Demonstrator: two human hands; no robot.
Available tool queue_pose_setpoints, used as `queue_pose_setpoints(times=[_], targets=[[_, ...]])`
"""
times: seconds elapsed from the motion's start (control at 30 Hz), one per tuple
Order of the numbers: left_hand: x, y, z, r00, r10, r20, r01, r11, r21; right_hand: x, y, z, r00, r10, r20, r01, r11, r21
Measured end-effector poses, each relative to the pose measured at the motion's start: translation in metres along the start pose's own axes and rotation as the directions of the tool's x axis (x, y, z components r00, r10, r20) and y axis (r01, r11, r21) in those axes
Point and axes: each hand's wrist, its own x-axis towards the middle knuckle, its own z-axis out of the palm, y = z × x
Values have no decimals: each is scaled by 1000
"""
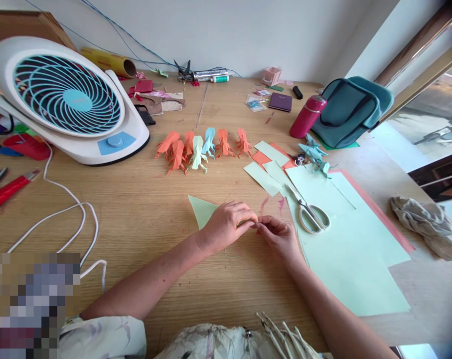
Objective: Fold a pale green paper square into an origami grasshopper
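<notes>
No text or numbers can be read here

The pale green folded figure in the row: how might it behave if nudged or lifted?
The pale green figure would probably feel light, as it looks like folded paper. Standing on thin legs, it may slide or tip at a nudge. Those narrow legs would likely bend if pinched.

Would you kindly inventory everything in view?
bag: one, teal, back right
paper figures: seven, orange, green, blue, centre
small figures: several, teal, near bag
paper piece: one, green, centre
large sheets: several, green and pink, right
scissors: one, white-handled, on sheets
cut pieces: several, green, orange, beyond scissors
fan: one, white, blue, left
bottle: one, pink, beside bag
cloth: one, grey, right
oddments: many, mixed, back and left
left hand: one, bare, centre
right hand: one, bare, centre
</notes>
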Motion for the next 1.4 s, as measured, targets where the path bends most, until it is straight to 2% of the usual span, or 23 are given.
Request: queue_pose_setpoints(times=[0.57,0.77,0.93,1.2,1.4], targets=[[1,-2,-2,996,-69,55,71,997,-33,-2,9,-1,999,-37,2,37,998,-43],[4,-4,-18,970,-168,178,163,986,41,-2,5,-2,999,-36,-28,34,998,-52],[7,-8,-37,935,-245,256,245,969,32,0,-1,-5,998,-44,-55,41,998,-51],[9,-13,-51,925,-310,219,320,947,-12,3,5,-13,995,-48,-86,45,998,-38],[8,-14,-54,948,-269,169,281,958,-50,4,2,-14,993,-63,-95,62,998,-6]])
